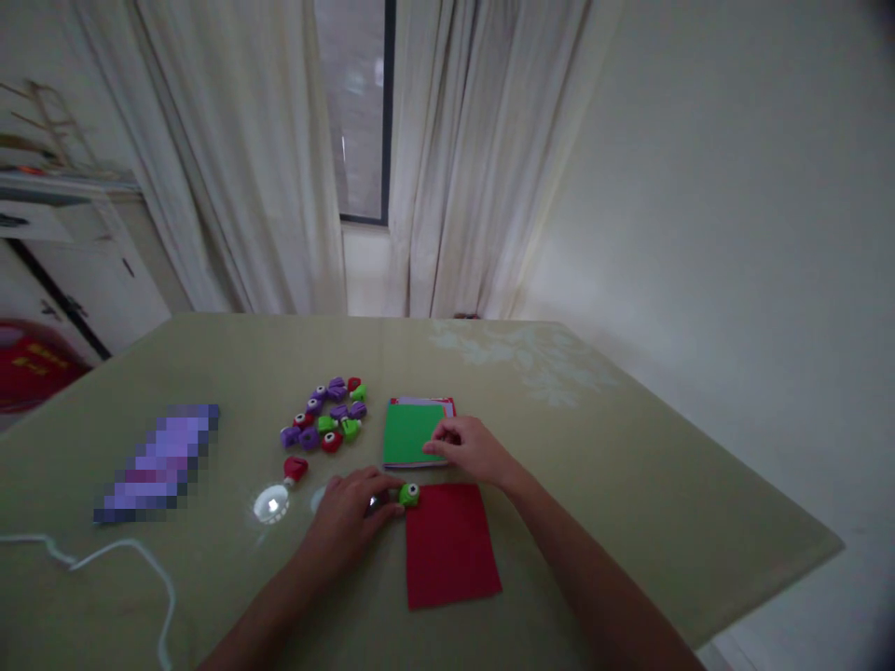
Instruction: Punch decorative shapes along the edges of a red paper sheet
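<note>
1. Our left hand (353,517) pinches the green punch (409,494) at the red sheet's (448,544) top-left corner; the sheet's long axis runs toward us.
2. Our right hand (470,449), fingers curled, rests on the green stack (411,431) just beyond.

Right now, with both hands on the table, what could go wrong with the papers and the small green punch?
The left hand holds the green punch at the red sheet's corner; the loose sheet may slide. The right hand rests on the paper stack; pulling could shift several sheets.
</note>
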`<state>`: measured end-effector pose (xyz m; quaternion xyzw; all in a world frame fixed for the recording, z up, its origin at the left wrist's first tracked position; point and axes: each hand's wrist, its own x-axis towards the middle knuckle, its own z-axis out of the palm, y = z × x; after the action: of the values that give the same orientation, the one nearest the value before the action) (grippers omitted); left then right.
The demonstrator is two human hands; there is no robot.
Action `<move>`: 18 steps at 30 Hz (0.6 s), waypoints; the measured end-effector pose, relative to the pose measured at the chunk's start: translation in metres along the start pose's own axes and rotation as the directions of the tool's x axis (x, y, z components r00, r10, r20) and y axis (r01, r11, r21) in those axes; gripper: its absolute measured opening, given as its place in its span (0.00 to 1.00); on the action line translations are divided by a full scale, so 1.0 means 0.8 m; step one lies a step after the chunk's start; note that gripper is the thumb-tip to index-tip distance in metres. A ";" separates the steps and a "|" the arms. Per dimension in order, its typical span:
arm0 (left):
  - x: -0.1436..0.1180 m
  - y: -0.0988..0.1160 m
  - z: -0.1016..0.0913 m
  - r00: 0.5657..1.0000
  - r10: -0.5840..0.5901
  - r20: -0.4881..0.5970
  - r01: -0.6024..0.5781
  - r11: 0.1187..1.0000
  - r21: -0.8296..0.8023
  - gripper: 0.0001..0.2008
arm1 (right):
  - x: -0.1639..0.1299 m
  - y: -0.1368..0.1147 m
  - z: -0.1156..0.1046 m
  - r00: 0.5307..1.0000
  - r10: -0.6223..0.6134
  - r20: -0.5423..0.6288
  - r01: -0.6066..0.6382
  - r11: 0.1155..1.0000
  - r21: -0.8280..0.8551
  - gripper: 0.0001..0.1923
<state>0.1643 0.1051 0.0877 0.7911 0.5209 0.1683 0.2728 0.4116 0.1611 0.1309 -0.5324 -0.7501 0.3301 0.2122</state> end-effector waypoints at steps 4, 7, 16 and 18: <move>-0.001 -0.001 -0.001 1.000 -0.022 0.017 0.023 0.999 -0.026 0.19 | -0.022 0.014 0.016 0.996 -0.038 -0.077 0.042 0.998 0.054 0.12; -0.002 -0.001 -0.002 0.999 -0.031 0.021 0.032 0.999 -0.040 0.21 | -0.034 0.017 0.014 1.000 -0.011 -0.011 0.011 1.000 0.028 0.08; -0.005 -0.004 0.010 1.000 -0.026 -0.018 0.026 0.999 0.025 0.15 | -0.052 0.004 0.016 0.994 0.029 0.101 -0.006 0.976 -0.217 0.26; -0.006 -0.008 0.013 0.999 -0.012 -0.043 0.013 1.000 0.024 0.14 | -0.054 0.003 0.020 0.994 0.030 0.110 -0.003 0.972 -0.237 0.28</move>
<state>0.1639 0.0999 0.0757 0.7874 0.5336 0.1772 0.2527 0.4171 0.1164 0.1197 -0.5405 -0.7904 0.2696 0.1019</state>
